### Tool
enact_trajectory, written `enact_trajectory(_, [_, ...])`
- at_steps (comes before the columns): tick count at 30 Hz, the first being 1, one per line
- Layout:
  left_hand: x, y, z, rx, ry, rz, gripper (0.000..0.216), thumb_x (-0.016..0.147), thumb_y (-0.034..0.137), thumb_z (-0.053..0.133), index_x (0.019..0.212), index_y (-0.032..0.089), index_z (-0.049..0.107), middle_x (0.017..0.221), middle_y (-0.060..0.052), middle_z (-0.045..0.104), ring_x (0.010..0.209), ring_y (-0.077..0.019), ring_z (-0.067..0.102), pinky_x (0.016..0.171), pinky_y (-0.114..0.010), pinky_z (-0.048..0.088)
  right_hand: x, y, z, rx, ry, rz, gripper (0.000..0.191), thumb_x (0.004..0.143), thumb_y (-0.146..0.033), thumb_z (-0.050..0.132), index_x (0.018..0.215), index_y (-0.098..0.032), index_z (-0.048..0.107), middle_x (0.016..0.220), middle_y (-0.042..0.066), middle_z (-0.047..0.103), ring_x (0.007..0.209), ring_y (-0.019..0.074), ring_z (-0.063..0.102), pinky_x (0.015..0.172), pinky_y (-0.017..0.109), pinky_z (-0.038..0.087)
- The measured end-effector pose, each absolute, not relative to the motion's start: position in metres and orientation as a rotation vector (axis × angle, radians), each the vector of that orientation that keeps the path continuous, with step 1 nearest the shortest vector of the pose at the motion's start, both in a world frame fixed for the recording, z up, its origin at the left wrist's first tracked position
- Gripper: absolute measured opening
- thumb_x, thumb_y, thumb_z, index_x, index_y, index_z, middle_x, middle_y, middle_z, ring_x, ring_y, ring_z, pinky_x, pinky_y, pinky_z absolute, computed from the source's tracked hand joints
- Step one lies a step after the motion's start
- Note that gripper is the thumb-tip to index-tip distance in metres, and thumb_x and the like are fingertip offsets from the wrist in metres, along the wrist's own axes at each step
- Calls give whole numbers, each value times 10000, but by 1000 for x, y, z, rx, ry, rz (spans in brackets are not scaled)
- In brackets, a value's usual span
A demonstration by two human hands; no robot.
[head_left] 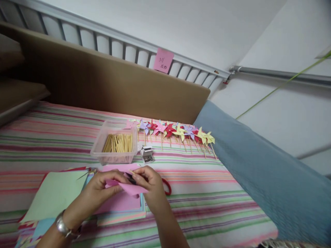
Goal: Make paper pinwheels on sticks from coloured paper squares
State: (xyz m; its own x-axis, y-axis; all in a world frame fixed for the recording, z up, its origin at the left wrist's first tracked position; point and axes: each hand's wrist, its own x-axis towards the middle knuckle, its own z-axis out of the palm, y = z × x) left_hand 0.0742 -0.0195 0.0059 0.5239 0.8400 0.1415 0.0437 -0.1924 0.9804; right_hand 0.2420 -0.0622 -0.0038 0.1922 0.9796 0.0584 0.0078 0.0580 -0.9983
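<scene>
Pink paper (133, 189), folded or curled, is between my two hands above the stack of coloured sheets. My left hand (108, 184), with a silver bracelet on its wrist, grips the paper's left side between thumb and fingers. Thumb and index finger of my right hand (148, 179) pinch what looks like a short wooden stick (132, 172), beside the pink paper. A dark piece (130, 179) shows between the hands, its kind unclear. Just right of my right hand, a red loop handle (168, 186) shows, probably of scissors; the rest is hidden.
A clear plastic box (95, 151) holds wooden sticks; beside it stands a small box (148, 156) of metal pins. Finished paper pinwheels (170, 130) lie in a row behind. Green paper (58, 193) and other sheets lie left. Cardboard (124, 89) stands against the radiator.
</scene>
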Motion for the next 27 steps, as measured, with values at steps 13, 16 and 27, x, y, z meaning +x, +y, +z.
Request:
enact_trajectory(13, [70, -18, -3, 1758, 708, 1117, 146, 786, 175, 651, 803, 296, 731, 831, 4, 712, 873, -170, 638, 808, -266, 463, 231, -63, 0, -1170, -961, 1174, 78, 674, -244, 696, 661, -170, 676, 643, -13, 594, 505, 104, 524, 451, 207, 403])
enact_trajectory(16, [70, -19, -4, 1776, 718, 1146, 144, 784, 165, 654, 800, 291, 722, 819, 9, 713, 853, -164, 643, 807, -269, 464, 229, -64, 3, -1152, -944, 1176, 81, 657, -242, 711, 653, -169, 677, 642, -16, 597, 501, 102, 535, 444, 201, 413])
enact_trajectory(27, [71, -18, -8, 1776, 729, 1187, 137, 776, 159, 655, 794, 275, 724, 811, -2, 693, 823, -162, 639, 784, -271, 467, 231, -64, 0, -1159, -1029, 1112, 39, 679, -218, 716, 694, -183, 719, 694, 1, 618, 568, 117, 567, 472, 201, 444])
